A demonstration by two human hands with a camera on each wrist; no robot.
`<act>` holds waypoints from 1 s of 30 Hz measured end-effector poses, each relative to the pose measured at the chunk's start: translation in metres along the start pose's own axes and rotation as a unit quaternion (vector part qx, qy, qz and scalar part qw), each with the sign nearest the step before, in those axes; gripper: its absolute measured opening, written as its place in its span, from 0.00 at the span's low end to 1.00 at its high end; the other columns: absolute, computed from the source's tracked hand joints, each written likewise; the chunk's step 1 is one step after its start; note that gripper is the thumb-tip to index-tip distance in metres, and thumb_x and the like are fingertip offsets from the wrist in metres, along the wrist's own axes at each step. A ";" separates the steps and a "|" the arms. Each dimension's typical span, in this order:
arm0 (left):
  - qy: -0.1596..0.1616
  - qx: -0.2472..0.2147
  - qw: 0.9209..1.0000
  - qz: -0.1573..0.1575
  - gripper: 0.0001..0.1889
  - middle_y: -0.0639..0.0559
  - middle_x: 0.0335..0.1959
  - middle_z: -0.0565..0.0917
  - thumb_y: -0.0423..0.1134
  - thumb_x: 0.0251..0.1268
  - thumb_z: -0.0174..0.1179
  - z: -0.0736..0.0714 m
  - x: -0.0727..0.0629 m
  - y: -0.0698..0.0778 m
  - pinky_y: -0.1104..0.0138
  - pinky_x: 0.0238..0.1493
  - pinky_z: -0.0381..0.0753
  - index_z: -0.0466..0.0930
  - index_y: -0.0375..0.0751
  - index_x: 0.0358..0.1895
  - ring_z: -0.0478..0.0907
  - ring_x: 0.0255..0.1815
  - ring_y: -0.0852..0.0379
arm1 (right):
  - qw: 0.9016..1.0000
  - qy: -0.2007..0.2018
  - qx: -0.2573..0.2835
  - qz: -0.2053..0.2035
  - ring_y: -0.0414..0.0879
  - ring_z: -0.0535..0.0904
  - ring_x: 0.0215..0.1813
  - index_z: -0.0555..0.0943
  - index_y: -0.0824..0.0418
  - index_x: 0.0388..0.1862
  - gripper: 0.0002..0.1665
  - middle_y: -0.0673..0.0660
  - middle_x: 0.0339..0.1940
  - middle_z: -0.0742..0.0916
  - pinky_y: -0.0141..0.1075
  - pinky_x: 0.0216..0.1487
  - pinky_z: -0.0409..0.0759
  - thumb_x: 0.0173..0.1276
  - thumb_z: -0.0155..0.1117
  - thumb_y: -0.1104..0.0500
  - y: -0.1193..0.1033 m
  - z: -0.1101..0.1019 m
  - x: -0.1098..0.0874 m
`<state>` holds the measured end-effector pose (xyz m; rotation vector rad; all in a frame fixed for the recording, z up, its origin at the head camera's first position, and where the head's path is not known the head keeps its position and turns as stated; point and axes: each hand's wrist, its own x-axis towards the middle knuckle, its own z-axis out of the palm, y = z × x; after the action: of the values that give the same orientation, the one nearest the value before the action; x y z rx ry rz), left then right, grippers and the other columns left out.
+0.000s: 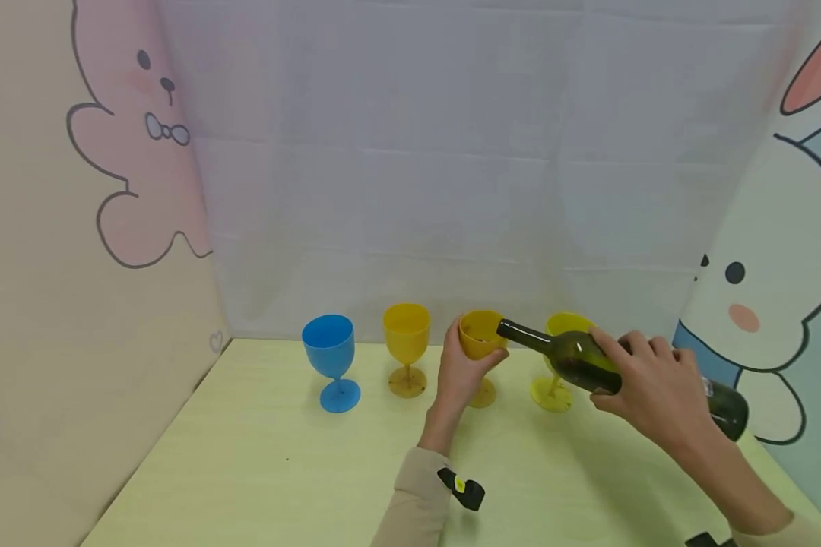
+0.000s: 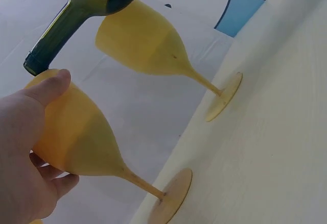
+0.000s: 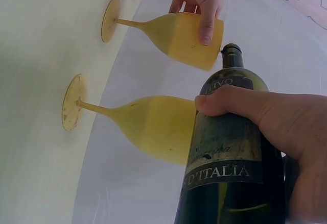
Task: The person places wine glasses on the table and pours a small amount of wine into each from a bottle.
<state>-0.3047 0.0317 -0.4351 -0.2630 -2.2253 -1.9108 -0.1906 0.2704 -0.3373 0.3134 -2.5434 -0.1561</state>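
Observation:
My left hand [image 1: 460, 368] grips the bowl of an orange-yellow goblet [image 1: 477, 351], thumb near the rim, while its foot stands on the table. In my right hand [image 1: 657, 391] lies a dark green wine bottle [image 1: 578, 361], tilted with its neck pointing left and its mouth at the goblet's rim. The right wrist view shows the bottle's label [image 3: 225, 152], reading "D'ITALIA", under the thumb. Partly behind the bottle stands a brighter yellow goblet [image 2: 143, 40]. Some dark liquid or residue shows inside the held goblet.
Left of the held goblet stand another orange-yellow goblet [image 1: 407, 334] and a blue goblet [image 1: 329, 346], both upright. All are near the back of the pale yellow table [image 1: 301, 486]. A white cloth backdrop [image 1: 383, 167] rises behind, with cartoon-printed walls at both sides.

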 end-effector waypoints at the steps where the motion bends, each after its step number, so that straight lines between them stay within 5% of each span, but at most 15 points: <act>1: -0.002 0.004 1.000 -0.002 0.52 0.53 0.69 0.70 0.55 0.50 0.76 0.000 -0.001 0.001 0.58 0.65 0.74 0.55 0.52 0.77 0.73 0.61 0.55 | 1.000 -0.006 0.005 0.006 0.65 0.74 0.41 0.71 0.53 0.68 0.61 0.67 0.45 0.80 0.58 0.37 0.69 0.31 0.86 0.40 0.000 0.001 -0.001; 8: -0.011 0.044 0.999 0.002 0.55 0.50 0.76 0.62 0.56 0.51 0.75 -0.006 -0.006 0.010 0.53 0.71 0.70 0.49 0.52 0.79 0.68 0.70 0.50 | 0.998 -0.038 0.020 0.039 0.68 0.74 0.46 0.70 0.53 0.69 0.61 0.69 0.49 0.79 0.63 0.41 0.71 0.35 0.84 0.38 -0.002 0.004 -0.004; 14: -0.010 0.098 0.994 0.037 0.48 0.51 0.75 0.63 0.55 0.58 0.70 -0.020 -0.011 0.027 0.51 0.72 0.68 0.53 0.51 0.78 0.63 0.75 0.48 | 0.997 -0.051 0.033 0.053 0.68 0.74 0.48 0.69 0.54 0.70 0.61 0.70 0.52 0.79 0.64 0.44 0.71 0.37 0.83 0.36 -0.005 0.009 -0.005; 30: -0.013 0.096 0.985 0.141 0.27 0.47 0.62 0.75 0.44 0.68 0.64 -0.061 -0.023 0.045 0.57 0.66 0.74 0.70 0.45 0.67 0.74 0.61 0.50 | 0.992 -0.011 0.100 0.082 0.67 0.73 0.46 0.69 0.55 0.70 0.60 0.71 0.49 0.78 0.63 0.40 0.70 0.37 0.85 0.41 -0.016 0.017 -0.011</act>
<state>-0.2686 -0.0218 -0.3898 -0.5425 -2.2293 -1.5463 -0.1879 0.2581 -0.3597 0.1788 -2.5979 0.1598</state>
